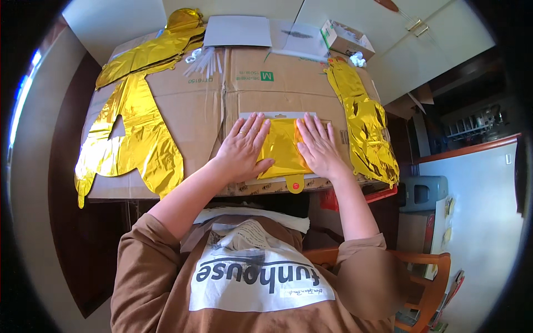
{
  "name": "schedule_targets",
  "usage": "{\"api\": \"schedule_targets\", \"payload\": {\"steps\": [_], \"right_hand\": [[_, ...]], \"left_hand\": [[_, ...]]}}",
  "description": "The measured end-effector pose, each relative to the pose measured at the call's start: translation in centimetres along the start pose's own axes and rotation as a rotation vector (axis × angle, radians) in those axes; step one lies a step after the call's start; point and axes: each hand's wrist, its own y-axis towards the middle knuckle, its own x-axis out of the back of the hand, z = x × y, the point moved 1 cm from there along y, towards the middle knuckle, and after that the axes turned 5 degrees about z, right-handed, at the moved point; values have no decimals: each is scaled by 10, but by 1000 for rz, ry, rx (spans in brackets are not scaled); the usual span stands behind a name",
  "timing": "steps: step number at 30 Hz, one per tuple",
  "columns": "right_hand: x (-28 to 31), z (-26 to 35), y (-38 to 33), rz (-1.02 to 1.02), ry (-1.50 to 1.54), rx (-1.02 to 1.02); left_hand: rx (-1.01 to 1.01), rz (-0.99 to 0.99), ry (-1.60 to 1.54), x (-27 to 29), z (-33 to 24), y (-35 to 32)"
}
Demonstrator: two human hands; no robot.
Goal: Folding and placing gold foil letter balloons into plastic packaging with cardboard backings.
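The left hand (242, 149) and right hand (320, 150) are lying flat, fingers spread, pressing a folded gold balloon (282, 147), still packed, at six o'clock. Unfolded balloons are lying at nine (130, 139) and three (363, 119). Flattened cardboard (222, 105) is covering the table; white cabinets (438, 39) are standing at one.

Folded foil balloon (282, 147): shiny gold, tab with red dot. Letter-shaped balloon (130, 141) and crumpled one (363, 119): same gold foil. Cardboard sheet (222, 94): plain brown, green print mark. Straws (206, 60) white. Sleeves (139, 261) brown. Chair (427, 277) orange wood.
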Motion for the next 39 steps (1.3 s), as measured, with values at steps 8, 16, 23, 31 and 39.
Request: {"api": "schedule_targets", "payload": {"steps": [8, 16, 23, 31, 39], "right_hand": [[12, -16, 0, 62, 28, 90], [95, 34, 111, -276, 433, 153], [65, 118, 307, -208, 466, 221], [43, 191, 378, -24, -57, 54], [87, 160, 271, 46, 1201, 374]], "left_hand": [[22, 18, -96, 4, -1, 0], [22, -99, -286, 5, 10, -4], [95, -122, -478, 34, 13, -29], [-13, -263, -634, 41, 12, -57], [-25, -329, -606, 50, 22, -62]]}}
